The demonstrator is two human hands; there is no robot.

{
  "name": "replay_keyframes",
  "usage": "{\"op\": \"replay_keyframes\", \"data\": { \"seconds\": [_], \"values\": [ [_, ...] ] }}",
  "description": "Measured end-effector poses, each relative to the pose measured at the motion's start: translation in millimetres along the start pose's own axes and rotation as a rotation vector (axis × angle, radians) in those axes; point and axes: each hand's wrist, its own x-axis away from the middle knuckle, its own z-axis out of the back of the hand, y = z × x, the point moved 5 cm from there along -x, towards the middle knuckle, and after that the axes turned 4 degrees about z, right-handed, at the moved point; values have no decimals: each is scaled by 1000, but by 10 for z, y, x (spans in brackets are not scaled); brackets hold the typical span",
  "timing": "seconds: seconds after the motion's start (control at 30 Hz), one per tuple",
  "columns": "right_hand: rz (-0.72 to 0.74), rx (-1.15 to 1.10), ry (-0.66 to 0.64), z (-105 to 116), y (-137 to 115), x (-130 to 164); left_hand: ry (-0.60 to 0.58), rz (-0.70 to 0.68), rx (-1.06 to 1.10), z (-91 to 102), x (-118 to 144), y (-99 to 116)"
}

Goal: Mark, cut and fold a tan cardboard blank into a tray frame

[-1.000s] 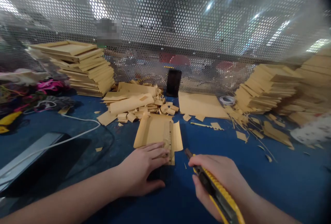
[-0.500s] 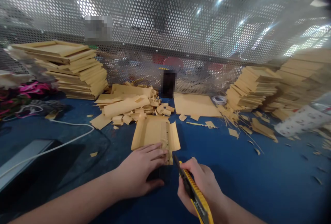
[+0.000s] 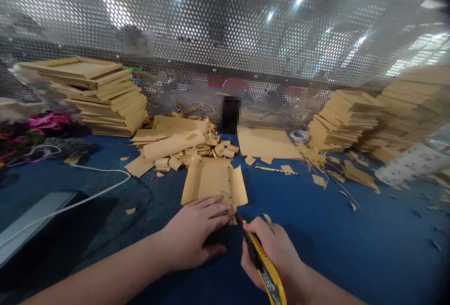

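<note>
Under my left hand point(image 3: 201, 229) a clear ruler point(image 3: 230, 184) lies lengthwise along the right part of a small tan cardboard piece point(image 3: 207, 176). The piece has raised, folded flaps at its sides. My left fingers are stretched out flat, pressing on the ruler and card. My right hand point(image 3: 276, 248) is closed around a yellow and black utility knife point(image 3: 270, 280). The knife's dark tip is by the ruler's right edge, near the card's lower end; exact contact is unclear. Just beyond my right hand lies a small card scrap point(image 3: 267, 218).
Behind the card is a heap of cardboard offcuts point(image 3: 176, 143). Folded cardboard stacks stand at left point(image 3: 116, 103) and right point(image 3: 348, 117). A flat sheet point(image 3: 269, 143) and a pencil-like stick point(image 3: 274, 169) lie beyond. A white cable point(image 3: 101, 192) crosses the left. A perforated metal panel point(image 3: 197, 28) rises behind.
The knife tip has moved slightly left, closer to the ruler's edge. A small scrap beyond my right hand shows more fully now. My left hand stays on the ruler.
</note>
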Motion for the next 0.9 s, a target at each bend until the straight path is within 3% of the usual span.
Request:
{"op": "replay_keyframes", "data": {
  "seconds": [0.9],
  "values": [
    [18,35,-17,-9,-10,-31,-1,6,-12,-18,-7,-16]
  ]
}}
